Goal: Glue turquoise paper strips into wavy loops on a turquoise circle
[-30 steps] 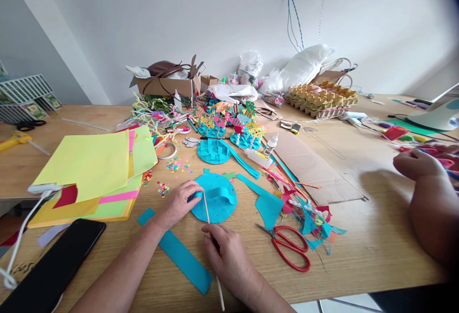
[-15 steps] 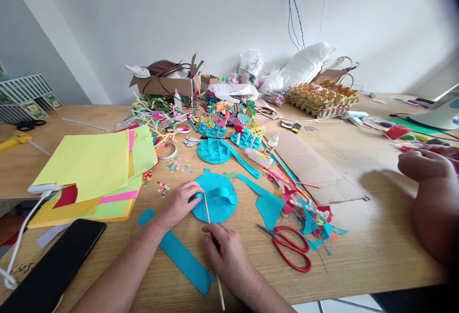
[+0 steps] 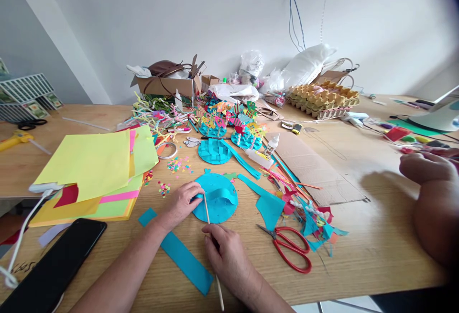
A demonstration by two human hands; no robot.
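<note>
On the left lay a phone, then a flat strip. The left hand pinched blue paper by a stick's far tip, over a disc's left side; apart from it, the right hand gripped the stick, left of scissors.

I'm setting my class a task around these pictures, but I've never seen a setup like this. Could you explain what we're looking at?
There is no machine: a person works with two bare hands, seen by one head-worn camera looking forward and down. The right hand holds a thin pale stick. The left hand is at its far end, by the edge of a blue disc; its exact grip is partly hidden. On the table are red-handled scissors to the right, and stacked coloured paper and a phone to the left. Another person's hand shows at the right edge.
</note>
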